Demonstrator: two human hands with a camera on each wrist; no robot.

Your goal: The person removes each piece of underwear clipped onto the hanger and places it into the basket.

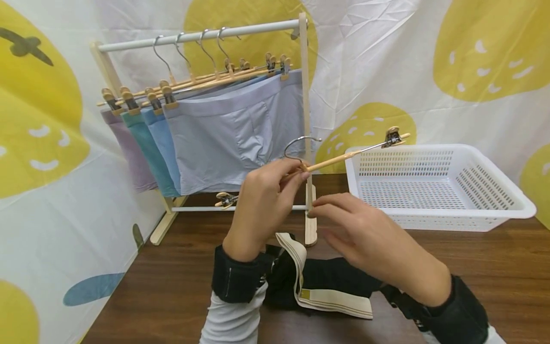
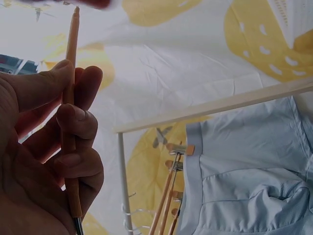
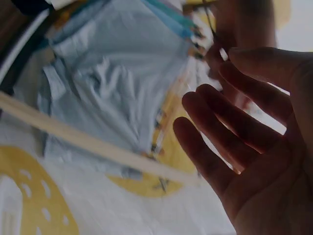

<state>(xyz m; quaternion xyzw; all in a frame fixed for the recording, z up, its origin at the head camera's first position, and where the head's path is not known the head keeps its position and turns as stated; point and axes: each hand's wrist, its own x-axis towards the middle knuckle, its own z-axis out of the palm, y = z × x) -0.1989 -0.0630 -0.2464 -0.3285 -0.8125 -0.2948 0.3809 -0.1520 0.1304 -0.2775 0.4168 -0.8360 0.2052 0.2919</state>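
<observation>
My left hand [image 1: 268,200] grips a wooden clip hanger [image 1: 331,162] by its middle bar, with the fingers curled round the bar in the left wrist view. The metal hook points up, and one clip sits at each end. My right hand [image 1: 365,234] is just below and to the right of the hanger, its fingers spread and slightly bent, holding nothing. In the right wrist view, the fingers [image 3: 230,127] look loose. Below both hands, a black garment [image 1: 335,274] with a cream elastic waistband [image 1: 339,302] lies crumpled on the table.
A wooden rack [image 1: 306,119] at the back left carries several clip hangers with grey-blue boxer shorts [image 1: 223,134] in front, and blue, teal and mauve ones behind. A white perforated basket [image 1: 438,212] stands at the right on the brown table [image 1: 172,282].
</observation>
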